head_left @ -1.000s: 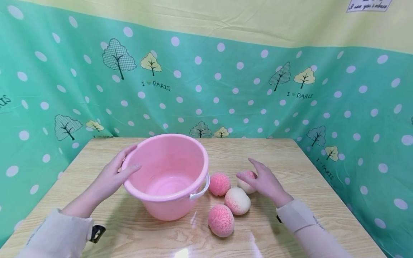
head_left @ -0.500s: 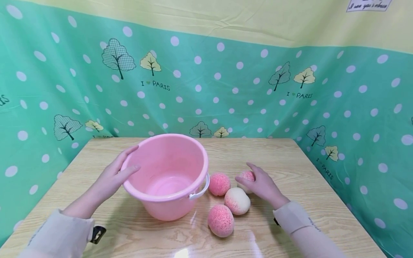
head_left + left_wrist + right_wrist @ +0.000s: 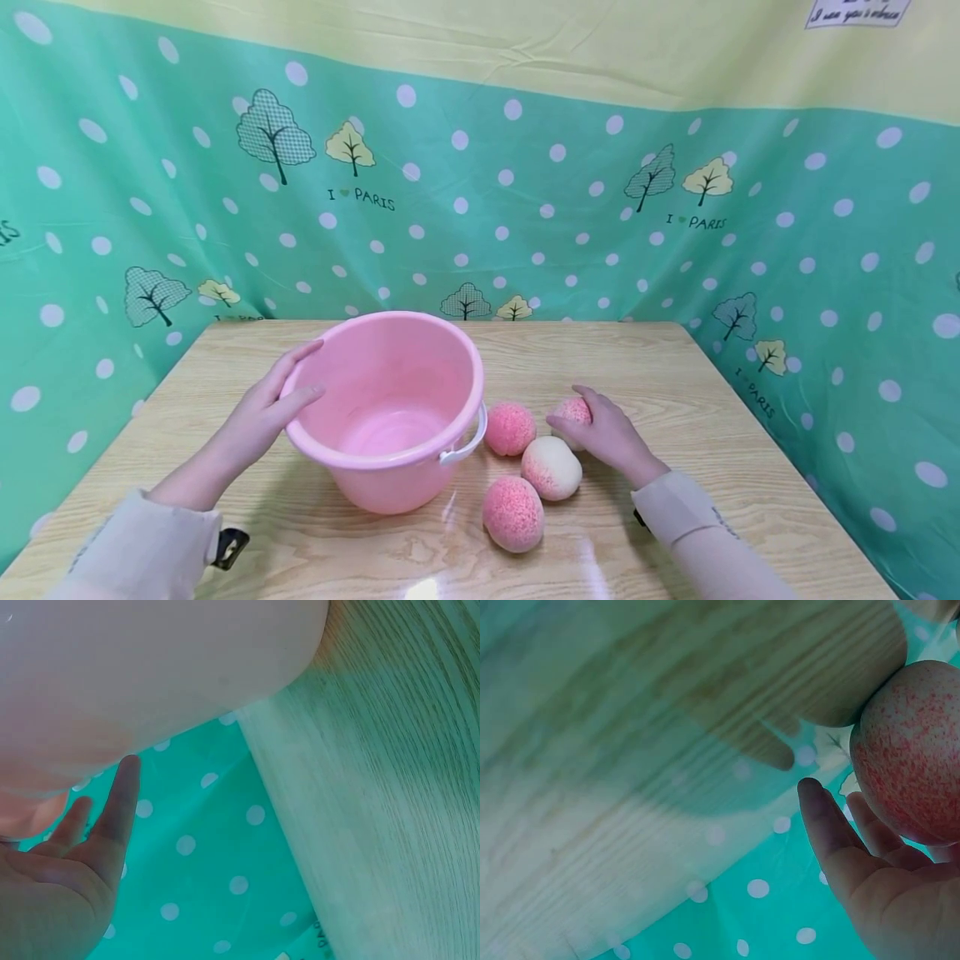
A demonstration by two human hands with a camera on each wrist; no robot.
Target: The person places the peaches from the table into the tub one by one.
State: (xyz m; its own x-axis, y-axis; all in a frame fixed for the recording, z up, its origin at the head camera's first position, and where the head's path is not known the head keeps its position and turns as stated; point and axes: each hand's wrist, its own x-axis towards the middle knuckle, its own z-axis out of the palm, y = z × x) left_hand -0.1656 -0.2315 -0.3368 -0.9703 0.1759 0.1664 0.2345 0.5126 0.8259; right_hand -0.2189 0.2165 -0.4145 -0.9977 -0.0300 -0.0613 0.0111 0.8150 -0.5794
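My left hand (image 3: pixel 262 406) holds the rim of a pink bucket (image 3: pixel 393 483), thumb over the inside edge and fingers along the outside. In the left wrist view, fingers (image 3: pixel 124 799) lie against the bucket's outer wall (image 3: pixel 150 667). Nearest my right hand (image 3: pixel 611 433) is a cream-and-pink peach (image 3: pixel 573 410), the farthest right of the group, with thumb and forefinger spread around it. The right wrist view shows that peach (image 3: pixel 907 750) above the palm and the outer fingers (image 3: pixel 829 821) extended clear of it.
A pink peach (image 3: pixel 511 429), a cream peach with a pink blush (image 3: pixel 552 468) and another pink peach (image 3: pixel 513 514) lie right of the bucket. Its white handle (image 3: pixel 467 442) hangs toward them. A dotted green curtain (image 3: pixel 510 208) encloses the wooden table (image 3: pixel 337 567).
My right hand has lowered slightly and drawn in around the far-right peach, which stays in place. The left hand and bucket have hardly moved.
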